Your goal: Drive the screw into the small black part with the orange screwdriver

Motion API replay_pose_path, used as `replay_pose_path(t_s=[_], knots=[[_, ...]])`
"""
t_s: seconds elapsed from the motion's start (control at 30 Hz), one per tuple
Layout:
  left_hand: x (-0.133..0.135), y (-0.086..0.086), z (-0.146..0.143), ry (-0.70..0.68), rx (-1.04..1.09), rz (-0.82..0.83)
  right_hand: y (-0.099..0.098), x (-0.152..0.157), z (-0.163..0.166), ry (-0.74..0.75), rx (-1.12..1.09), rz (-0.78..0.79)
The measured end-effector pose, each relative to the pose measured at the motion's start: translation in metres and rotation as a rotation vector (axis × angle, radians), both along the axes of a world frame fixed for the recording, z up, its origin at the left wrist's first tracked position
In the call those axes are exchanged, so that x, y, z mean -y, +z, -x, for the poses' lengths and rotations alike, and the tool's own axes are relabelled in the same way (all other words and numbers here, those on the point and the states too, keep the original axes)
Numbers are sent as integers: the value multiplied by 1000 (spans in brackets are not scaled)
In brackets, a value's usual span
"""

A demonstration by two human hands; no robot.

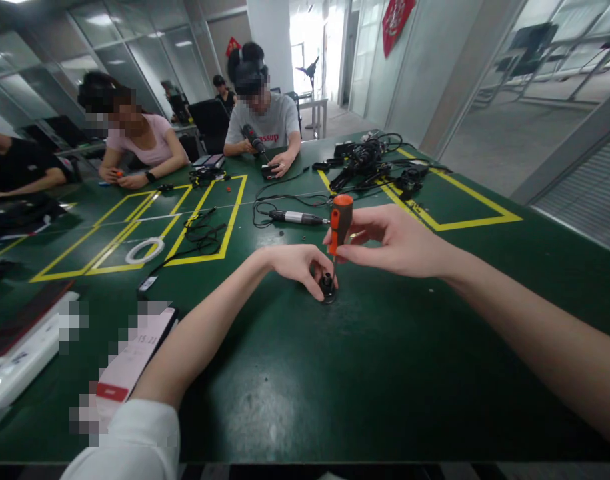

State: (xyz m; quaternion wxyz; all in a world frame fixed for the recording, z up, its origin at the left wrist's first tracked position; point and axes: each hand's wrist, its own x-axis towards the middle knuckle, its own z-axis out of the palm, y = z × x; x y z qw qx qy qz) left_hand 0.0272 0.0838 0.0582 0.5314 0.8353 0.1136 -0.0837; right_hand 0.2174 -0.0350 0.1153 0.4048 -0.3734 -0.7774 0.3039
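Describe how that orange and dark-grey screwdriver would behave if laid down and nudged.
The screwdriver, in the right hand, would probably stay stiff: its shaft looks straight. It is likely handle-heavy, the handle being far thicker than the shaft. Its rounded end suggests it might roll.

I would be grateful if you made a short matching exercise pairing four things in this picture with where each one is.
Things:
1. screwdriver
2. small black part
3. white ring
4. tangle of black cables

Places:
A. lying over a yellow marking
B. upright in the right hand
C. toward the table's far right
D. between the left hand's fingers

Pairs: 1-B, 2-D, 3-A, 4-C
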Motion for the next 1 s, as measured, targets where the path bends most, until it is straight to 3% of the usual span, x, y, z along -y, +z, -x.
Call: replay_pose_path(t_s=[0.2,0.63,1.0], knots=[[-8,-7,-3,150,69,-94,-5,-12,-11,-91,-19,6],[-8,-14,-3,161,51,-3,-7,-12,-12,-75,85,-75],[2,-9,-4,189,62,31,-2,-8,-8,-132,206,-111]])
